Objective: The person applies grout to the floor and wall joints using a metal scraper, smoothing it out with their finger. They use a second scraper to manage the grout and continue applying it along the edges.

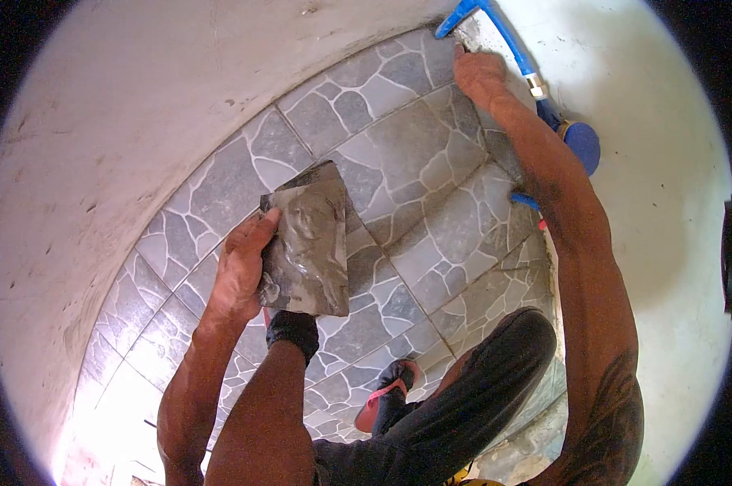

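My left hand (244,263) grips the left edge of a flat rectangular piece (333,301), its thumb on top. Wet grey cement paste (307,223) is spread thickly over the piece. My right hand (482,77) reaches to the far corner, with the index finger stretched out against the joint between floor and wall. The other fingers are partly curled and hidden, and no tool shows in them. Under both hands lie grey stone-patterned floor tiles (406,150).
A blue pipe (507,36) with a metal fitting runs along the right wall (657,235), near a round blue cap (581,148). Another short blue pipe (525,199) stands lower by my right forearm. A pale wall (139,105) curves along the left. My sandalled foot (388,397) rests on the tiles.
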Demonstrator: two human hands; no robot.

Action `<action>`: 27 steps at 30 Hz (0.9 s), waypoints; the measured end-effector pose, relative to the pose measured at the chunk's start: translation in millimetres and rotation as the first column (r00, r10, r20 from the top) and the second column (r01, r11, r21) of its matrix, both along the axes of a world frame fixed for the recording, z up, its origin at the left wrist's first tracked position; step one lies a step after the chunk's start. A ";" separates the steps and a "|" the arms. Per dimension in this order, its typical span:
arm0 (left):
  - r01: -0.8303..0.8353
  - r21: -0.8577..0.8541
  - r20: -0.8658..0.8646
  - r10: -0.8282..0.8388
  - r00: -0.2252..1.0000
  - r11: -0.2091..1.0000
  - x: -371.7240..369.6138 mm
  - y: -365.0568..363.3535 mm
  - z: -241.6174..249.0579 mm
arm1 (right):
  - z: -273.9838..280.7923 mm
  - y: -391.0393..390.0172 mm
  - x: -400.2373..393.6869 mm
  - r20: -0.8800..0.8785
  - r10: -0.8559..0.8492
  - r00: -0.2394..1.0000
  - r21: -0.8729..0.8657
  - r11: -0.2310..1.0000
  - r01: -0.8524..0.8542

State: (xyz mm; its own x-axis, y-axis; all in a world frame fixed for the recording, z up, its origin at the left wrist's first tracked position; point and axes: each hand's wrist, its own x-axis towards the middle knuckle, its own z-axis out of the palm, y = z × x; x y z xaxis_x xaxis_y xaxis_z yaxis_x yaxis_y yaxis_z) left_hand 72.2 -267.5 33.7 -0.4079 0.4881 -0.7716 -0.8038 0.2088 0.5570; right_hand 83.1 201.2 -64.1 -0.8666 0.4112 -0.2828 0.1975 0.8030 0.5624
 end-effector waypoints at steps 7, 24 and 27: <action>0.010 0.023 0.049 -0.011 0.999 1.000 7.1 8.2 -3.6 | -20.8 9.2 24.9 -0.051 -0.279 0.959 -0.102 0.957 0.273; 0.039 0.041 0.073 -0.042 0.996 0.998 10.3 12.4 -5.3 | 18.0 -21.6 15.0 0.034 -0.202 0.979 -0.177 0.962 0.205; 0.037 0.037 0.074 -0.039 0.996 0.999 8.6 9.3 -3.4 | 25.5 -26.7 -4.3 -0.042 -0.169 0.985 -0.095 0.982 0.165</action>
State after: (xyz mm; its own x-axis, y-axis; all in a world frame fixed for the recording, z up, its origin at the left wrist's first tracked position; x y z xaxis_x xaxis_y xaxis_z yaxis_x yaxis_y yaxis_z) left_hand 80.9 -258.2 30.3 -0.3304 0.5301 -0.7809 -0.8353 0.2209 0.5034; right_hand 78.8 174.4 -38.6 -0.8018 0.5257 -0.2841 0.3588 0.8038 0.4745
